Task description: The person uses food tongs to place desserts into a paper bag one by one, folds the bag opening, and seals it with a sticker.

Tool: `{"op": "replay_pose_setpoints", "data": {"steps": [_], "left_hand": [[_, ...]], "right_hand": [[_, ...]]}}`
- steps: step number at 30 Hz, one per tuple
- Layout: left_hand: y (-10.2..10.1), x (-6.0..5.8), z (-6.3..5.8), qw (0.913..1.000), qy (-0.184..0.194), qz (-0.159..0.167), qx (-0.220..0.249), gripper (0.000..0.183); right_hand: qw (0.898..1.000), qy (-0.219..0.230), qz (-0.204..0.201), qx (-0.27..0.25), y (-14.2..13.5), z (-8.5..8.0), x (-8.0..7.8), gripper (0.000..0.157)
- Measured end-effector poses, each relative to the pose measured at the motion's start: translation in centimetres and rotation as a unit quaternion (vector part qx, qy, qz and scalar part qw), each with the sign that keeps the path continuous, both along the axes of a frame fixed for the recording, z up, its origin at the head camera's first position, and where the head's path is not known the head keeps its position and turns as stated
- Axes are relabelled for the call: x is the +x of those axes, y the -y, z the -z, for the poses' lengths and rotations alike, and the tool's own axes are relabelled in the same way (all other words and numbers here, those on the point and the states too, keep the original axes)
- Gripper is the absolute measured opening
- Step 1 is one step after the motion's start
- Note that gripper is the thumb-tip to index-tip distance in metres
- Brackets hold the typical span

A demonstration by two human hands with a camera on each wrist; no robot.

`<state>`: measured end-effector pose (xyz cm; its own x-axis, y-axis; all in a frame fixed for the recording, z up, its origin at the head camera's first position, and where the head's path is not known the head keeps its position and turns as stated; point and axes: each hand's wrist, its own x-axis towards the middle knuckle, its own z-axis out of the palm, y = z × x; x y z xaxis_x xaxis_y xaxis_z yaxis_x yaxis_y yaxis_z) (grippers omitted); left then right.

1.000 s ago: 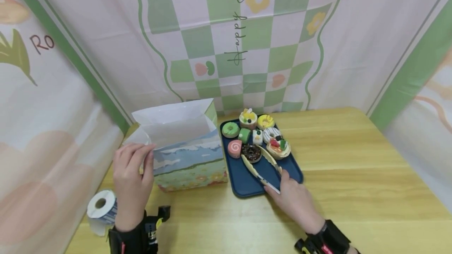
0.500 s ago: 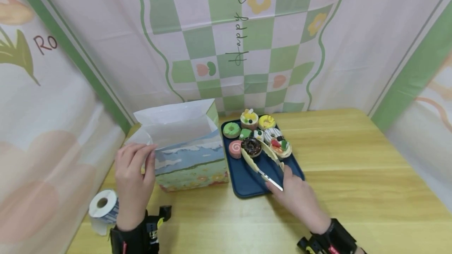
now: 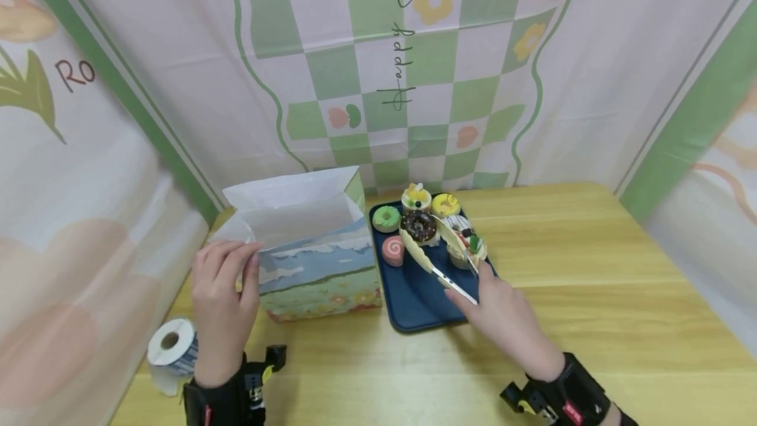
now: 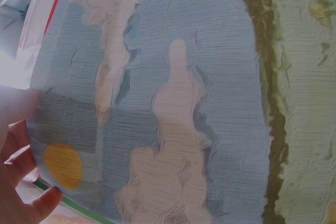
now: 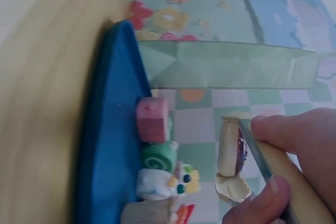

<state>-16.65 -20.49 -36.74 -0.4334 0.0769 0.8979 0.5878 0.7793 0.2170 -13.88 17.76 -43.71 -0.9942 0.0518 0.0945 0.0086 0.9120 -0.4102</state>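
My right hand (image 3: 511, 324) grips cream-tipped tongs (image 3: 417, 256), pinching a chocolate doughnut (image 3: 420, 235) with sprinkles. In the right wrist view the doughnut (image 5: 228, 150) hangs clear of the dark blue tray (image 5: 107, 135). On that tray are a pink swirl roll (image 3: 393, 251), a green doughnut (image 3: 386, 217), a yellow doughnut (image 3: 445, 204), a fruit-topped cake (image 3: 416, 197) and a fruit tart (image 3: 468, 250). My left hand (image 3: 225, 294) pinches the near left rim of an open paper bag (image 3: 325, 275); its printed side (image 4: 173, 108) fills the left wrist view.
A roll of labels (image 3: 171, 345) lies on the wooden table (image 3: 355, 373) left of my left forearm. The bag stands close to the tray's left edge. A printed cloth (image 3: 378, 71) hangs behind the table, with more cloth at both sides.
The tongs have lifted the chocolate doughnut off the tray, raising it up and away from me; it now overlaps the small cakes behind. The left hand and bag have stayed put.
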Motion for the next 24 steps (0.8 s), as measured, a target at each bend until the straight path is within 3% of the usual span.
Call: {"op": "replay_pose_setpoints", "data": {"steps": [8,24], "left_hand": [[0.0,0.0,0.0,1.0000,-0.005,0.000,-0.002,0.013],[0.0,-0.1,0.1,1.0000,-0.007,0.000,0.004,0.013]], "right_hand": [[1.000,-0.013,-0.014,-0.008,-0.1,-2.1,-0.3,0.096],[0.999,-0.024,-0.031,-0.030,-1.0,-6.2,-0.9,0.075]]}}
